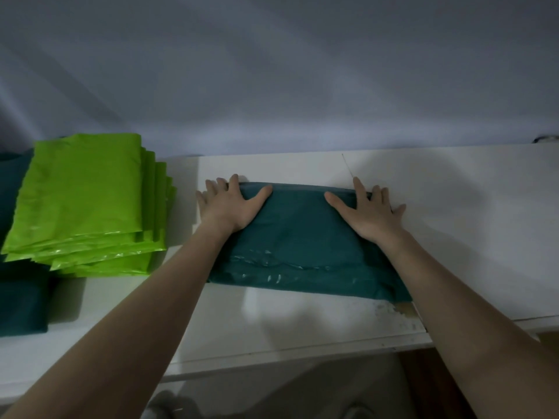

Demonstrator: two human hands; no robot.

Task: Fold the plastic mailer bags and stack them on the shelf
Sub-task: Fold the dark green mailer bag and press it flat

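- One white shelf [453,222] ran across the view under a pale wall [272,71], its front edge nearest the camera.
- Several folded lime-green mailer bags [81,201] sat stacked toward the shelf's left end, near the back edge.
- Dark teal folded bags [21,303] lay at the far left, partly under the green stack.
- One teal mailer bag [302,246] lay flat mid-shelf, well apart from the green stack.
- Left hand [230,204] pressed flat on its back left corner, fingers spread, clasping nothing.
- Right hand [369,210] pressed likewise on the back right corner, fingers splayed.
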